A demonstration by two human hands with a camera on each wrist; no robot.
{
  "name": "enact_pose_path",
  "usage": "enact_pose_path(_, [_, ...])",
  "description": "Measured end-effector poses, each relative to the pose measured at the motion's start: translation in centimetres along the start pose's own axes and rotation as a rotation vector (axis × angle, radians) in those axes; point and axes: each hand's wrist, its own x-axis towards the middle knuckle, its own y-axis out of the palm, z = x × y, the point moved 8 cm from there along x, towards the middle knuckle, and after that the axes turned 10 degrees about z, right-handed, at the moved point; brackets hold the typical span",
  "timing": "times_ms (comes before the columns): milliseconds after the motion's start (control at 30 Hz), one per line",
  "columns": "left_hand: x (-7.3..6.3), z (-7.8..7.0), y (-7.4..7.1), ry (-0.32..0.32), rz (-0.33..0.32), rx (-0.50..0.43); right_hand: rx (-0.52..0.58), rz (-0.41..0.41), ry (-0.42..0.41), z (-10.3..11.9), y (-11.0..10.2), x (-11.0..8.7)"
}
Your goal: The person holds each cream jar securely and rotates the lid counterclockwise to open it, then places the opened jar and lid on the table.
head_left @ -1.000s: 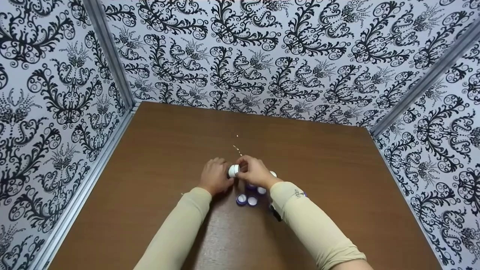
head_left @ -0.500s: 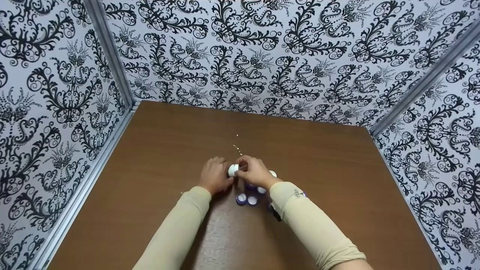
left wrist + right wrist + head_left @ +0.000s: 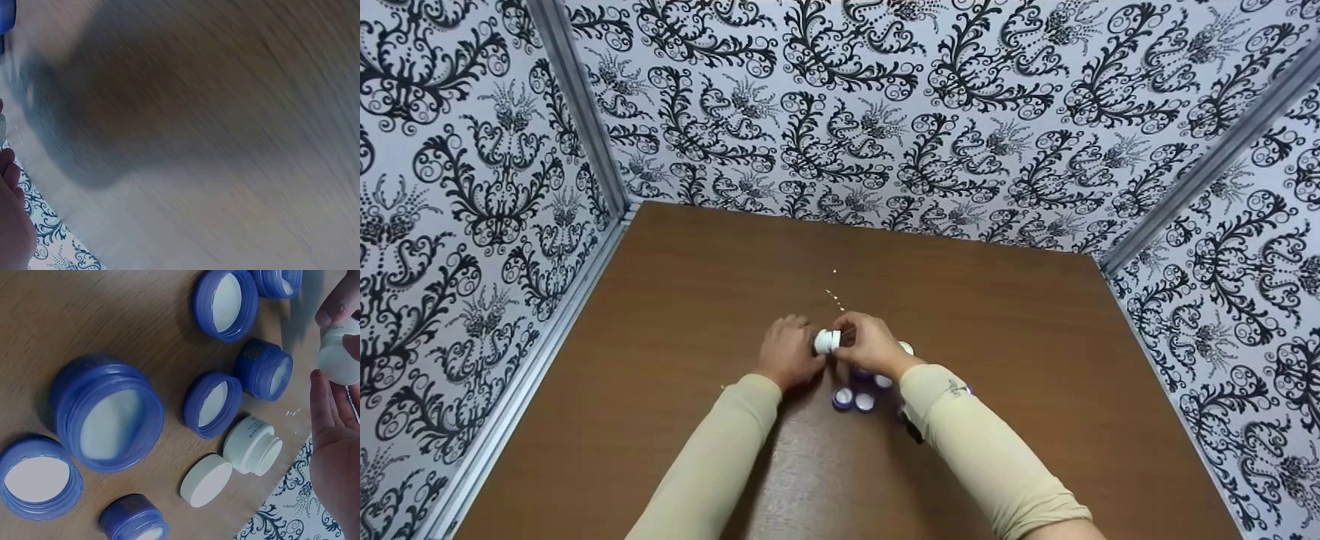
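Note:
A small white jar (image 3: 820, 342) is held between my hands, over the table and close to the other jars. My left hand (image 3: 790, 351) grips its body, the thumb (image 3: 336, 305) resting on the side with faint print. With thumb and fingers, my right hand (image 3: 871, 346) pinches the white lid (image 3: 336, 364) at the other end. A thin seam shows between lid and body in the head view. Only the edge of my left hand (image 3: 12, 225) and a sliver of white enter the left wrist view.
Open blue jars (image 3: 107, 422) and blue lids (image 3: 212, 405) lie near my right wrist. Among them are an open white jar (image 3: 250, 444) and a loose white lid (image 3: 206, 481). White specks (image 3: 835, 298) trail across the wooden table (image 3: 720, 277), enclosed by patterned walls (image 3: 847, 112).
The right fingers and the white lid have shifted very slightly to the right, and more of the white jar shows between the hands. The left hand stays about where it was.

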Motion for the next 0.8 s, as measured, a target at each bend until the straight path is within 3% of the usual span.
enact_pose_path(567, [-0.2, 0.6, 0.2, -0.03, 0.013, -0.019, -0.081, -0.019, 0.012, -0.6, -0.2, 0.3])
enact_pose_path(800, [-0.4, 1.1, 0.4, -0.069, 0.026, -0.028, -0.197, -0.046, 0.011, -0.8, -0.4, 0.3])
